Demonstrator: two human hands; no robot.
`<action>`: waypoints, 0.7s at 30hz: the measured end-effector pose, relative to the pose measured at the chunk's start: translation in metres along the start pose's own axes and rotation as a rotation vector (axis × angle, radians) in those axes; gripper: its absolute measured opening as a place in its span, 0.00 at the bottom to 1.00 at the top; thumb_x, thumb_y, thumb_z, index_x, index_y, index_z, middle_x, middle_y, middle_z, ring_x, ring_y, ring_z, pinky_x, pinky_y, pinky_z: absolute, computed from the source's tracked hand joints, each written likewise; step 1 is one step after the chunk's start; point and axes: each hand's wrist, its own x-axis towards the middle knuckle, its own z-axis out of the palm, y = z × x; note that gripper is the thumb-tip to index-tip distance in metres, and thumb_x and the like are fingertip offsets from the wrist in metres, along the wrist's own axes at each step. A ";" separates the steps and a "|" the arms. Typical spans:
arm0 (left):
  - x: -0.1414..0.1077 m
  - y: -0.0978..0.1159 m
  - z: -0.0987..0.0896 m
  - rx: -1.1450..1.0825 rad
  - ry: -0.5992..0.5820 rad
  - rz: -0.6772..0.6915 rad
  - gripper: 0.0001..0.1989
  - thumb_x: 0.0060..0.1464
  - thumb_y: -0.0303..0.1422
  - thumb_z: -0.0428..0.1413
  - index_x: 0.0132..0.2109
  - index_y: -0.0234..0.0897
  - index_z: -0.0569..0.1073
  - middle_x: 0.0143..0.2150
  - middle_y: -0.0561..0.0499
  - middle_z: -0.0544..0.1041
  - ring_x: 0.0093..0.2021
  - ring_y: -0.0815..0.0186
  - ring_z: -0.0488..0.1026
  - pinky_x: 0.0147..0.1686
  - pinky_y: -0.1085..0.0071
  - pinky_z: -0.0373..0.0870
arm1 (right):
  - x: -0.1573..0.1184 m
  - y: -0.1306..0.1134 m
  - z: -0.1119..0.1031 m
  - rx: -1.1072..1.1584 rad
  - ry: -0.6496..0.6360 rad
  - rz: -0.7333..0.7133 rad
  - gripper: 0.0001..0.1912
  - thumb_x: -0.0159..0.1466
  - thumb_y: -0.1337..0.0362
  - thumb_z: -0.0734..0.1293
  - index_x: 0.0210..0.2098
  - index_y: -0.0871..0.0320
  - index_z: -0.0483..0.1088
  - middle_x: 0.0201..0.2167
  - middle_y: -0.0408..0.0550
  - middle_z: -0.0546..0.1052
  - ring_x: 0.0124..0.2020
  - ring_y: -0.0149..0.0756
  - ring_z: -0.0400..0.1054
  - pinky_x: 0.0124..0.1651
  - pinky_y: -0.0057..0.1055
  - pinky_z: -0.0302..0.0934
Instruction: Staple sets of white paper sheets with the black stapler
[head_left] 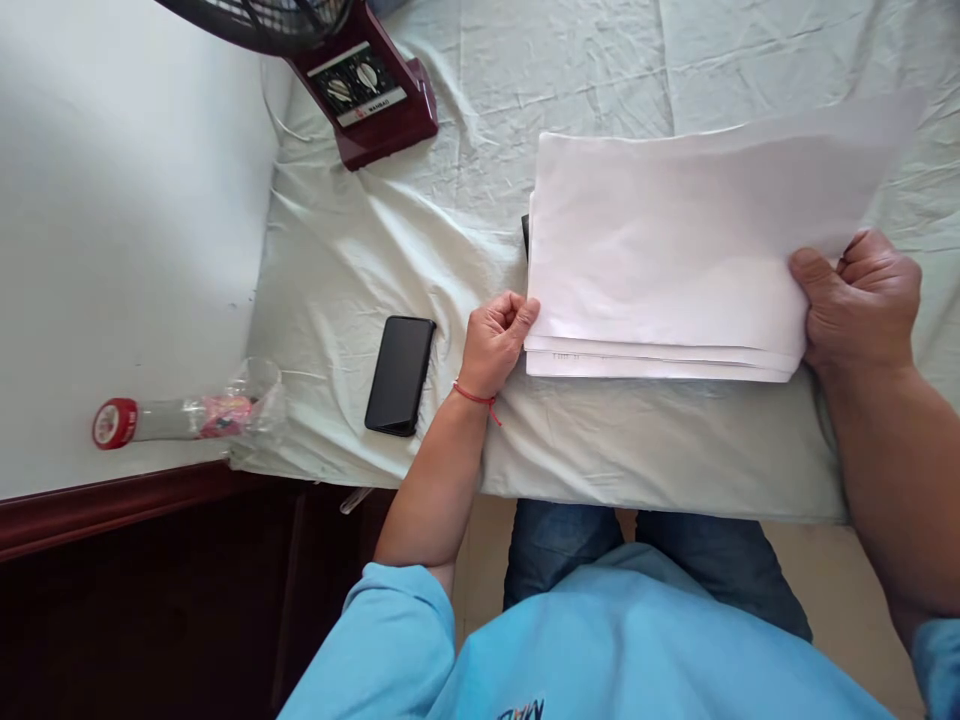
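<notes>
Stack of white sheets [667, 240] was observed right of centre in the frame, its lower edges staggered so that several sheets showed; a faint trace of print was visible on a lower sheet, too small to read. Left hand [493, 340] was at the stack's lower left corner, thumb on top and fingers curled, clamped on the paper edge; a red cord bracelet [474, 396] circled that wrist. Right hand [862, 300] gripped the right edge, thumb pressed on the upper face and fingers folded, with the paper's far corner extending to the upper right. A dark object [525, 240], mostly hidden, showed just beside the stack's left edge. Pale green cloth [637, 440] covered the table, wrinkled. Black phone [401, 375] lay left of the left hand, apart from it. Fan [386, 110] with maroon base stood at upper left; clear container [169, 418] with red lid was at far left.
</notes>
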 end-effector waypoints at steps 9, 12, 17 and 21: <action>0.002 -0.005 -0.002 0.064 0.025 0.036 0.35 0.56 0.60 0.66 0.23 0.39 0.61 0.22 0.58 0.55 0.25 0.73 0.49 0.25 0.69 0.47 | 0.003 0.006 -0.003 0.014 -0.023 -0.030 0.28 0.49 0.47 0.85 0.39 0.59 0.79 0.41 0.48 0.83 0.38 0.33 0.74 0.50 0.38 0.73; 0.002 -0.003 -0.004 -0.008 -0.068 0.028 0.32 0.55 0.60 0.67 0.26 0.38 0.66 0.23 0.58 0.60 0.25 0.73 0.53 0.25 0.71 0.51 | 0.008 0.013 -0.006 -0.006 0.003 -0.069 0.32 0.46 0.43 0.86 0.36 0.59 0.77 0.37 0.46 0.81 0.35 0.32 0.73 0.50 0.40 0.73; 0.003 -0.004 -0.007 -0.008 -0.184 0.018 0.30 0.50 0.55 0.73 0.27 0.38 0.67 0.23 0.58 0.62 0.25 0.73 0.56 0.24 0.72 0.51 | 0.013 0.020 -0.008 0.013 0.015 -0.106 0.32 0.46 0.43 0.86 0.35 0.60 0.76 0.37 0.46 0.80 0.35 0.33 0.73 0.50 0.41 0.73; 0.002 -0.004 -0.005 0.037 -0.130 0.037 0.33 0.58 0.58 0.65 0.24 0.38 0.63 0.20 0.58 0.59 0.23 0.74 0.52 0.22 0.70 0.48 | 0.011 0.018 -0.007 0.027 -0.004 -0.122 0.30 0.49 0.44 0.86 0.38 0.60 0.79 0.39 0.47 0.82 0.36 0.33 0.75 0.53 0.43 0.74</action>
